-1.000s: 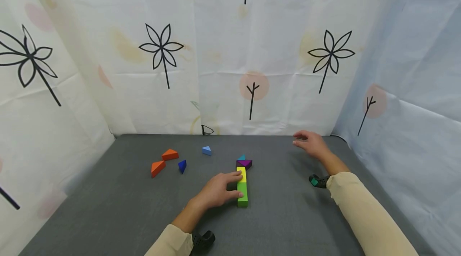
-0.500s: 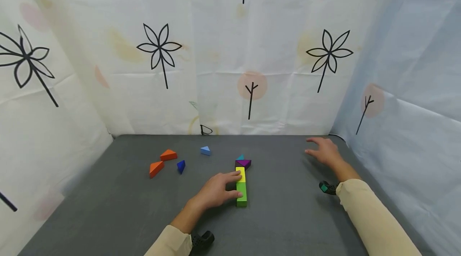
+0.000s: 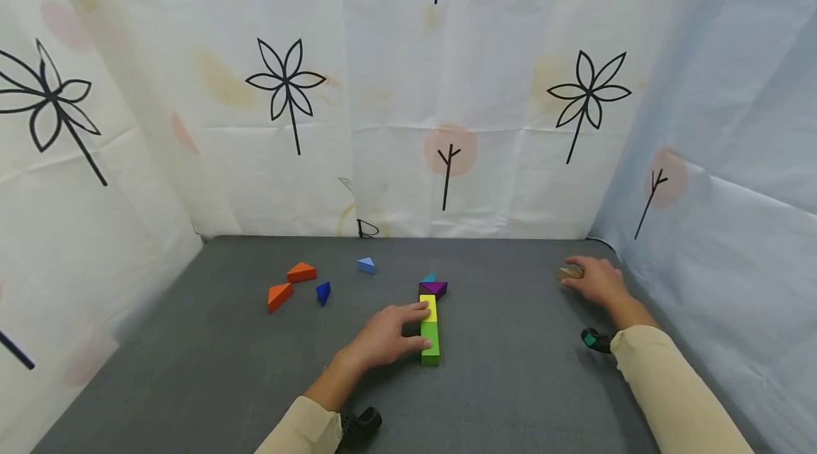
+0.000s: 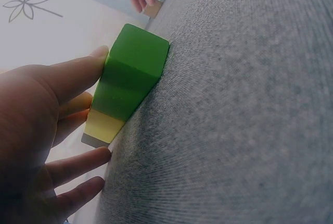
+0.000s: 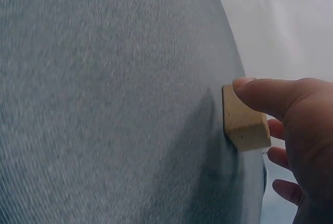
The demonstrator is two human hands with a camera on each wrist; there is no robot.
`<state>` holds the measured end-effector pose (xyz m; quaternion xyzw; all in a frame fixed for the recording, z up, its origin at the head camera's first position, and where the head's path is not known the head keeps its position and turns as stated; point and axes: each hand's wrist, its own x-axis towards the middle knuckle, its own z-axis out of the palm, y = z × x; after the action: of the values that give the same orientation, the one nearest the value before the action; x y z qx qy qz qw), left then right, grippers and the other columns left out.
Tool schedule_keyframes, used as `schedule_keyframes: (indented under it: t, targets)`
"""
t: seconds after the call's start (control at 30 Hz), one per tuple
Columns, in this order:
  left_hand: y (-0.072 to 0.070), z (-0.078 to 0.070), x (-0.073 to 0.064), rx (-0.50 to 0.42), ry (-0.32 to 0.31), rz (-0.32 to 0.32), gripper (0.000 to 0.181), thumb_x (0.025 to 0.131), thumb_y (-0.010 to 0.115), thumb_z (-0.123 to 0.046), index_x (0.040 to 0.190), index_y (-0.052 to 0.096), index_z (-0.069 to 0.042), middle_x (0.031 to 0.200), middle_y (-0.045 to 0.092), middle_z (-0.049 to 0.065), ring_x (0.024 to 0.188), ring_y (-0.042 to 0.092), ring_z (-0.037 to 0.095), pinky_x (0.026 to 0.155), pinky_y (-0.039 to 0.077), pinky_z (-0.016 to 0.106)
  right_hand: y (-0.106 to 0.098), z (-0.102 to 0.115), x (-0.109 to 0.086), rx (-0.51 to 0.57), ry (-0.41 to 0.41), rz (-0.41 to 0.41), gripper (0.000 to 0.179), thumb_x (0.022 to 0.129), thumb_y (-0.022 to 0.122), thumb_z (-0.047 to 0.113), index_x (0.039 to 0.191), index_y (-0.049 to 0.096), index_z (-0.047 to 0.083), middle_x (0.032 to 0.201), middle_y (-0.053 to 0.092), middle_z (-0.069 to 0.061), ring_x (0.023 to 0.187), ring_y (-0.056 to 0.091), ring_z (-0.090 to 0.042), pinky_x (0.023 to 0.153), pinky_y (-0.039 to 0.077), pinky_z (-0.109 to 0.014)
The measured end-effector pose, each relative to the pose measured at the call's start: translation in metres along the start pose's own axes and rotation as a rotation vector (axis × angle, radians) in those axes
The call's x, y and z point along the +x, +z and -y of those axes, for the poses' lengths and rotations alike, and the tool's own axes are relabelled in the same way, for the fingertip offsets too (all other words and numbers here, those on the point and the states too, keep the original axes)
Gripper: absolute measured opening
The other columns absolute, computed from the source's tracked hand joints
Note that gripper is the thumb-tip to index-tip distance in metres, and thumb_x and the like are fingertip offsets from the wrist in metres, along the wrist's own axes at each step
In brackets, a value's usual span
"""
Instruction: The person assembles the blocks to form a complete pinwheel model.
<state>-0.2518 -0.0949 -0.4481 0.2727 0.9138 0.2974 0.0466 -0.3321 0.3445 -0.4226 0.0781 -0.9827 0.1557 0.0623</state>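
Observation:
In the head view my left hand (image 3: 383, 337) rests over a row of blocks: the thumb touches the green block (image 3: 430, 347) and the fingertips lie on the yellow block (image 3: 429, 301). The left wrist view shows the green block (image 4: 130, 67) up close, with the thumb along its edge and the other fingers spread loosely. A purple triangular block (image 3: 435, 289) adjoins the yellow one, and a teal triangle (image 3: 429, 277) peeks out behind it. At the far right, my right hand (image 3: 600, 281) pinches a plain wooden block (image 5: 244, 122) between thumb and fingers, close over the table.
Two orange triangular blocks (image 3: 301, 272), a dark blue triangle (image 3: 323, 293) and a light blue triangle (image 3: 367, 266) lie at the back left of the grey table (image 3: 223, 369). Patterned white cloth (image 3: 383, 99) walls in the back and both sides.
My right hand has moved right along the back of the table, and a wooden block now shows between its thumb and fingers. The left hand has stayed on the green and yellow blocks.

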Motion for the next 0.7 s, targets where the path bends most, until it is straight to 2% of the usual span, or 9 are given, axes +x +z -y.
schedule_keyframes:
  t: [0.2, 0.33, 0.5, 0.7]
  targets:
    - [0.0008, -0.0007, 0.0008, -0.001, 0.001, 0.0, 0.059, 0.089, 0.069, -0.045, 0.141, 0.055, -0.021, 0.148, 0.045, -0.009, 0.134, 0.041, 0.025, 0.107, 0.034, 0.049, -0.0023, -0.0073, -0.0034, -0.007, 0.037, 0.002, 0.048, 0.089, 0.071, 0.027, 0.125, 0.06, -0.002, 0.119, 0.059, -0.029, 0.102, 0.05, -0.048, 0.075, 0.036, -0.057]
    - [0.0012, -0.0013, 0.001, 0.0, 0.004, -0.001, 0.059, 0.089, 0.069, -0.044, 0.141, 0.055, -0.02, 0.148, 0.045, -0.008, 0.134, 0.041, 0.025, 0.107, 0.034, 0.049, -0.0053, -0.0086, -0.006, 0.04, 0.071, -0.001, 0.043, 0.089, 0.07, 0.023, 0.121, 0.062, -0.004, 0.116, 0.06, -0.029, 0.098, 0.054, -0.044, 0.078, 0.039, -0.056]
    - [0.0012, -0.0017, 0.0007, 0.005, 0.007, 0.004, 0.059, 0.089, 0.069, -0.043, 0.141, 0.055, -0.02, 0.148, 0.044, -0.008, 0.135, 0.041, 0.026, 0.107, 0.034, 0.049, -0.0069, -0.0086, -0.007, 0.095, 0.079, 0.006, 0.039, 0.089, 0.069, 0.018, 0.117, 0.062, -0.007, 0.113, 0.059, -0.031, 0.096, 0.055, -0.043, 0.079, 0.043, -0.056]
    - [-0.0003, -0.0018, -0.0005, 0.002, 0.001, 0.003, 0.058, 0.089, 0.069, -0.042, 0.141, 0.055, -0.02, 0.148, 0.044, -0.008, 0.134, 0.041, 0.026, 0.107, 0.033, 0.049, -0.0055, -0.0063, -0.002, 0.094, 0.064, -0.006, 0.036, 0.09, 0.069, 0.017, 0.116, 0.062, -0.008, 0.111, 0.06, -0.03, 0.096, 0.055, -0.043, 0.08, 0.043, -0.056]
